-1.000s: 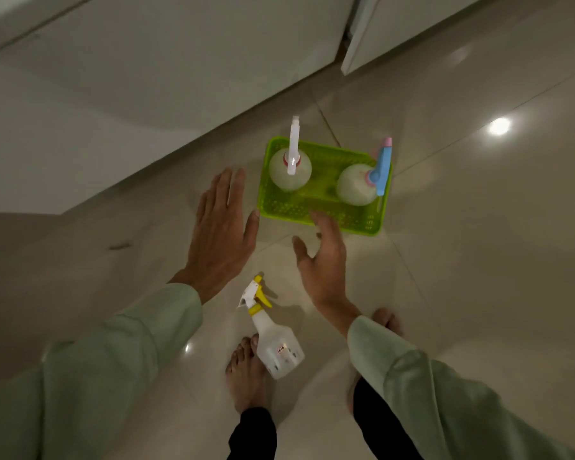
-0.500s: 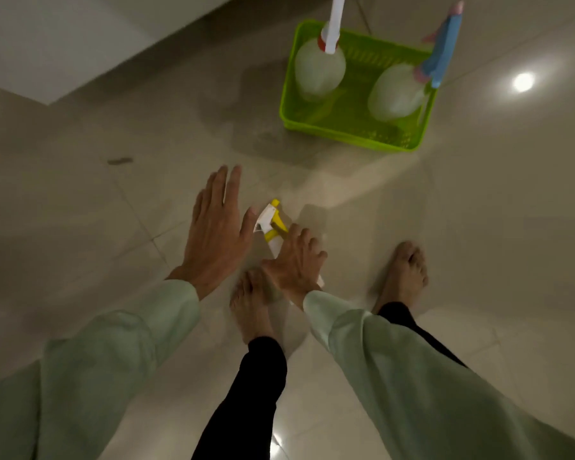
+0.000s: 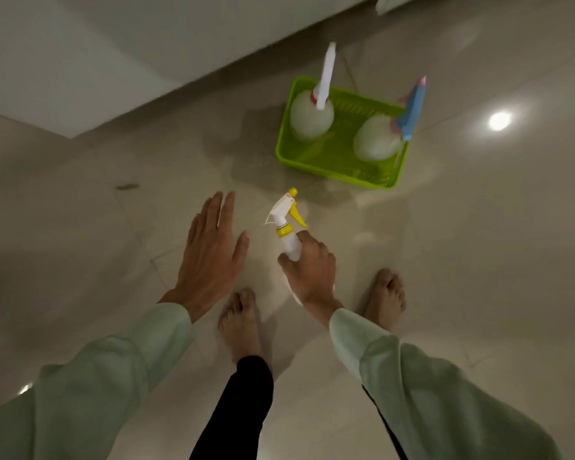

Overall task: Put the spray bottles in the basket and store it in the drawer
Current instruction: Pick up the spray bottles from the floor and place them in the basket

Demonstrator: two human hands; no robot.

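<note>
A lime green basket stands on the tiled floor. Two round whitish spray bottles stand upright in it: one with a white and red nozzle on the left, one with a blue and pink trigger on the right. My right hand grips the body of a small white spray bottle with a yellow trigger, held nozzle-up above the floor, short of the basket. My left hand hovers beside it, flat, fingers spread, holding nothing.
White cabinet fronts run along the top left, and another white panel peeks in at the top edge. My two bare feet stand on the glossy floor below the hands. A ceiling light reflects in the tile.
My right hand has closed on the yellow-trigger bottle that lay by my foot and lifted it upright, toward the basket. The view has tilted back up.
</note>
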